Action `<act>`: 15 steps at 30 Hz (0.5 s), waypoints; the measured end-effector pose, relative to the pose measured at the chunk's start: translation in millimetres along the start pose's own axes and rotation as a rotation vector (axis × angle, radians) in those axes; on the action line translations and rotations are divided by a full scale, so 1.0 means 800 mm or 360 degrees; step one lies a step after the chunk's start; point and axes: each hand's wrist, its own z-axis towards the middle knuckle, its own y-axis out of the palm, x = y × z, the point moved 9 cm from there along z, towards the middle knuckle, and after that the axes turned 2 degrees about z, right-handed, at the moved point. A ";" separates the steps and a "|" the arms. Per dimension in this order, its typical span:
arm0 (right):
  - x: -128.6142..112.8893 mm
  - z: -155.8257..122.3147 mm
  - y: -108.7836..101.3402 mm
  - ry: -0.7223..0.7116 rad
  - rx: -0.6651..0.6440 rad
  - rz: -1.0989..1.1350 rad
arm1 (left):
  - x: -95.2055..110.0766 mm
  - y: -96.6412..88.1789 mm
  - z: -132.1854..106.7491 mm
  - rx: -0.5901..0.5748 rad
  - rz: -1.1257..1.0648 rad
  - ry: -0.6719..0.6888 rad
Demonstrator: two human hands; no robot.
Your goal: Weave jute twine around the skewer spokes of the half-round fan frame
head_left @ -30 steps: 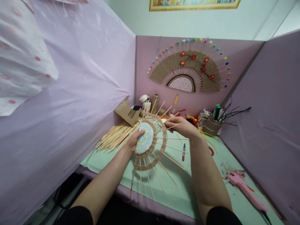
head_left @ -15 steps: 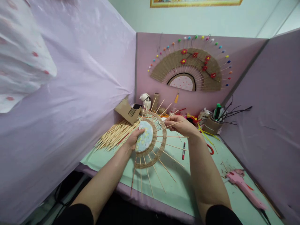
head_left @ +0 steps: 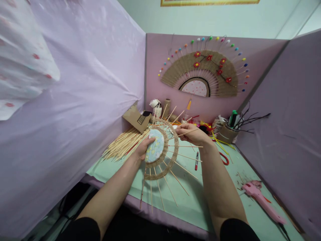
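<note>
A half-round stick fan (head_left: pixel 154 147) is held above the table, its straight side toward the left. Thin wooden skewers spread out from its blue and yellow patterned centre. Brown twine is woven around them in an inner band and an outer band (head_left: pixel 175 154). My left hand (head_left: pixel 143 147) is closed on the straight edge of the centre, thumb on the front face. At the fan's upper right, my right hand (head_left: pixel 188 132) has its fingers pinched together on the twine at the outer band, close to a skewer. The fingertips partly hide that spot.
Loose skewers (head_left: pixel 125 144) lie in a heap at left, beside a cardboard piece (head_left: pixel 137 121). A red marker (head_left: pixel 196 161), red-handled scissors (head_left: pixel 224 159) and a pink glue gun (head_left: pixel 263 202) lie to the right. A finished fan (head_left: pixel 200 72) hangs on the back panel.
Both hands and the fan hold almost the same place. Only a very slight shift of the view shows.
</note>
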 end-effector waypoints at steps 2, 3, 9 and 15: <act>0.000 0.001 0.001 -0.0009 0.0004 0.0003 | 0.000 0.001 0.000 0.0009 0.0011 -0.0001; -0.001 0.001 0.000 -0.0015 0.0010 0.0008 | 0.000 0.001 0.000 0.0018 0.0024 0.0006; -0.014 0.000 -0.018 -0.0124 0.0065 0.0116 | -0.005 0.027 0.009 0.0073 0.0112 0.0138; -0.012 -0.001 -0.032 -0.0134 -0.0019 0.0019 | -0.049 0.044 0.012 0.0020 0.0646 -0.0134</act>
